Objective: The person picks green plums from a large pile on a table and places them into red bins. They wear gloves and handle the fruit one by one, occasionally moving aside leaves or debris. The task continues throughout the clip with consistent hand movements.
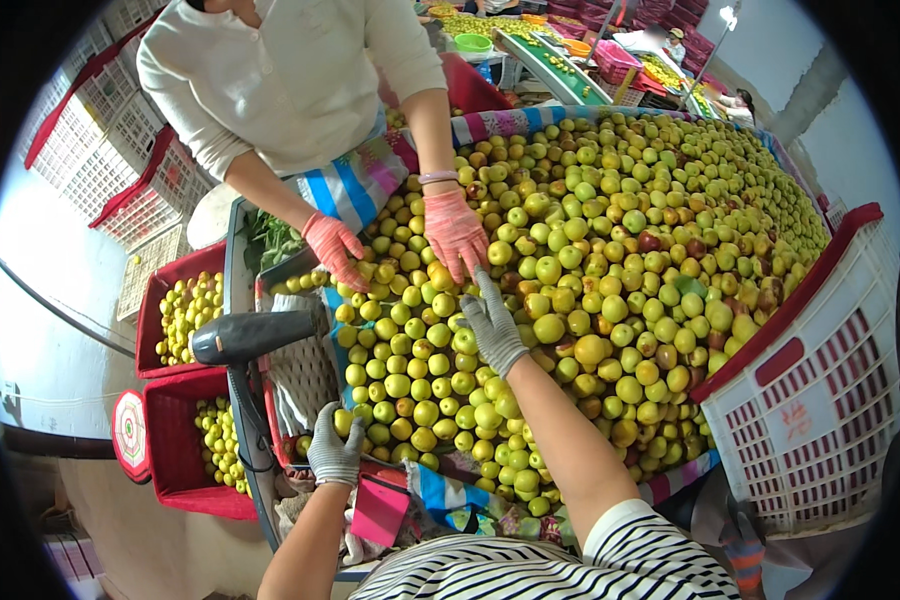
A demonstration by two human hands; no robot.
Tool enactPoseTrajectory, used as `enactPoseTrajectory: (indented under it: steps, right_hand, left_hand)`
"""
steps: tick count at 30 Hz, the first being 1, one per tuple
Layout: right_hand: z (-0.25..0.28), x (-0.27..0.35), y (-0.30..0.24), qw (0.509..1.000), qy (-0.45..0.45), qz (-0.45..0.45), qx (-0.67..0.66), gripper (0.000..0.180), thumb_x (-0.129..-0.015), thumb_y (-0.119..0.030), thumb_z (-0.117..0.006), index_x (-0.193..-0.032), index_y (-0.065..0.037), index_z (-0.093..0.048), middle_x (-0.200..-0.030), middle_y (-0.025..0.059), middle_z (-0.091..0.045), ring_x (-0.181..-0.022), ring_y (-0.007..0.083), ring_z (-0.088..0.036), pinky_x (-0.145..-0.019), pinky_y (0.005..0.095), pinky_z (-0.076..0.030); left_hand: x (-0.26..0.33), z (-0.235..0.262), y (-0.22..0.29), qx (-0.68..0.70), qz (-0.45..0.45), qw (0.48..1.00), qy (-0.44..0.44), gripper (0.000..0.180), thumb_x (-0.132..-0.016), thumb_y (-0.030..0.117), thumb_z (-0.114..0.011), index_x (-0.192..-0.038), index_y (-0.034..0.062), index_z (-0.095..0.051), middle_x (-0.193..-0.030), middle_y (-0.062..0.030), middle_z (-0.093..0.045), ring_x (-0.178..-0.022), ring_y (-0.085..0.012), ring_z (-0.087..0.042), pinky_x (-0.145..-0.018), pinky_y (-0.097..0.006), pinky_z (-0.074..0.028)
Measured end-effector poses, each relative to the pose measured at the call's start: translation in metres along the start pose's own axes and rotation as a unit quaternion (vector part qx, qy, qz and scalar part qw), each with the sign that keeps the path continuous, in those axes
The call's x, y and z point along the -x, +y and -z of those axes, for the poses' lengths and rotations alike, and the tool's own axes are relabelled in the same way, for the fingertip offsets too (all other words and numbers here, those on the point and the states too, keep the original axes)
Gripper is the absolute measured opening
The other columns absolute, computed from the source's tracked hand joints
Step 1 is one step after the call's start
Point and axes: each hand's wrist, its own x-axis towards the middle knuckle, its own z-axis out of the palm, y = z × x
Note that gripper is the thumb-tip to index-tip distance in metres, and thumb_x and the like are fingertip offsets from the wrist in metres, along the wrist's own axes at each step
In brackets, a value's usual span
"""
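A broad heap of yellow-green jujubes (610, 290), some with reddish-brown patches, covers the cloth-lined sorting table. My left hand (332, 450), in a grey glove, is at the near left edge of the heap with thumb and forefinger closed around one jujube (344, 422). Over the middle of the heap, my right hand (493, 325), also grey-gloved, reaches forward with fingers stretched and thumb apart. Its fingertips are close to a co-worker's pink-gloved hand (455, 232), which touches the fruit. The co-worker's other pink-gloved hand (334, 250) rests at the heap's left edge.
A dark hair dryer (255, 337) juts over the table's left edge. Beyond it stand two red-lined crates (150, 320) (175, 487) with jujubes. A white crate (810, 400) leans in at the right. A pink flat item (379, 510) lies near me; a green conveyor (555, 65) is behind.
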Motion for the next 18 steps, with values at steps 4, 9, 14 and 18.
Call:
enactPoseTrajectory:
  steps: [4, 9, 14, 18]
  right_hand:
    - [0.000, 0.001, -0.010, 0.999, 0.003, -0.030, -0.032, 0.071, -0.098, -0.036, -0.052, -0.154, -0.011, -0.016, -0.154, 0.0159, -0.024, -0.119, 0.0219, -0.050, -0.089, 0.0303, -0.053]
    - [-0.007, -0.002, -0.009, 0.992, 0.017, -0.059, -0.106, 0.071, -0.097, -0.028, -0.055, -0.154, -0.012, -0.015, -0.155, 0.0135, -0.022, -0.116, 0.0206, -0.051, -0.083, 0.0296, -0.055]
    - [-0.001, -0.006, -0.014, 0.986, 0.023, -0.083, -0.143, 0.076, -0.096, -0.034, -0.055, -0.154, -0.013, -0.012, -0.155, 0.0144, -0.019, -0.116, 0.0269, -0.053, -0.082, 0.0337, -0.056]
    - [-0.002, -0.008, -0.012, 0.982, 0.014, -0.098, -0.163, 0.078, -0.096, -0.037, -0.055, -0.154, -0.014, -0.009, -0.156, 0.0153, -0.016, -0.121, 0.0317, -0.051, -0.085, 0.0377, -0.057]
  left_hand:
    - [0.000, 0.003, 0.007, -0.025, 0.005, 1.000, -0.013, 0.055, -0.084, 0.039, -0.069, -0.125, 0.0068, -0.053, -0.114, -0.0182, -0.064, -0.103, -0.0337, -0.064, -0.087, -0.038, -0.051]
    - [0.002, 0.005, 0.001, -0.017, 0.004, 1.000, -0.001, 0.054, -0.084, 0.038, -0.069, -0.125, 0.0068, -0.053, -0.114, -0.0165, -0.064, -0.102, -0.0329, -0.064, -0.088, -0.037, -0.051]
    - [0.002, 0.003, 0.006, -0.006, 0.004, 1.000, -0.002, 0.053, -0.084, 0.037, -0.070, -0.124, 0.0068, -0.054, -0.114, -0.0162, -0.064, -0.101, -0.0326, -0.064, -0.087, -0.037, -0.051]
    - [0.002, 0.001, 0.000, -0.018, -0.003, 1.000, 0.002, 0.054, -0.084, 0.038, -0.070, -0.124, 0.0065, -0.053, -0.114, -0.0168, -0.064, -0.101, -0.0333, -0.064, -0.087, -0.038, -0.051]
